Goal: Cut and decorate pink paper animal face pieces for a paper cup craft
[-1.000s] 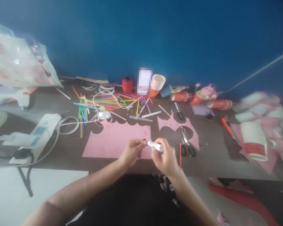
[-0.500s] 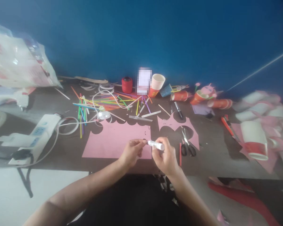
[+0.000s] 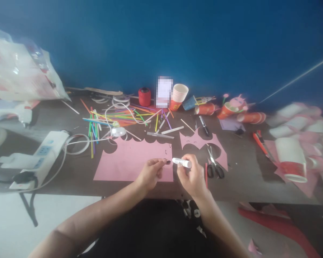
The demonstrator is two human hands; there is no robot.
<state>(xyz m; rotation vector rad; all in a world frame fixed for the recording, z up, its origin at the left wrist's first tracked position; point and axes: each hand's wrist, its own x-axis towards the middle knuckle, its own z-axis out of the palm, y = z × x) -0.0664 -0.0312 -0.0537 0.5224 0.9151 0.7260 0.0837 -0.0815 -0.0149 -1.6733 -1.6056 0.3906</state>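
My right hand (image 3: 191,176) grips a white marker (image 3: 182,162) held level, its tip pointing left. My left hand (image 3: 150,172) pinches a small dark thing (image 3: 168,162) between thumb and fingertips, likely the marker's cap, a short gap from the marker's tip. Both hands hover over the near right corner of a pink paper sheet (image 3: 131,159) lying on the dark table (image 3: 242,179). Black-handled scissors (image 3: 214,166) lie just right of my right hand.
Coloured sticks (image 3: 115,118) lie scattered behind the pink sheet. A white power strip (image 3: 40,154) with cables sits at left. Red thread spool (image 3: 145,96), stacked paper cups (image 3: 179,96), cup crafts (image 3: 228,109), a black marker (image 3: 204,125) and a large cup (image 3: 290,159) stand around.
The marker and the dark piece in my left hand were joined; now they are apart, with my right hand shifted slightly right.
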